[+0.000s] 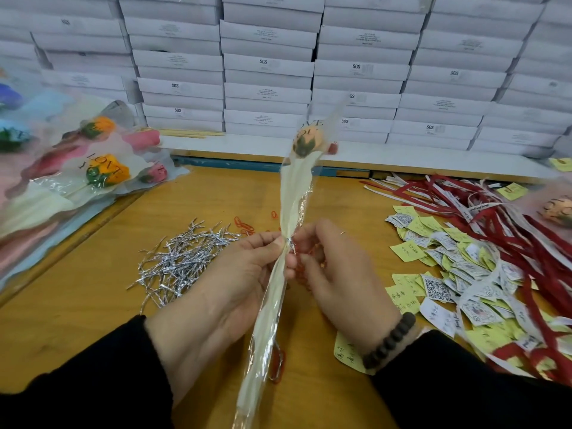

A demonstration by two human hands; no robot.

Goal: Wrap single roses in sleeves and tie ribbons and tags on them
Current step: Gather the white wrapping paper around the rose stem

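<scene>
Crinkly clear plastic over a cream paper lining makes up the sleeve, which stands tilted above the worktop, with a single peach rose at its upper end near the stacked white boxes. The left hand pinches the sleeve at its gathered waist, thumb and fingers closed on it. The right hand meets it there, its fingertips narrowed around a silver twist tie wound at the pinch point; it also seems to carry a red paper clip or two, though I can't tell that for certain.

To my eye this bundle is very light and top-heavy, with the bloom swaying on a thin stem. The film looks slippery and springy, so it will likely fan open if the pinch loosens. The rose head looks soft and easily crushed. The safest hold is the gathered neck or the stem below it, never the bloom.

Counting: one rose in hand, two hands at work. To the left lies a pile of finished wrapped roses, at least five that I can make out, the rest blurred. One more wrapped rose sits at the far right edge. The loose silver ties, red ribbons, yellow and white paper tags and red paper clips are heaps too many to count.
</scene>
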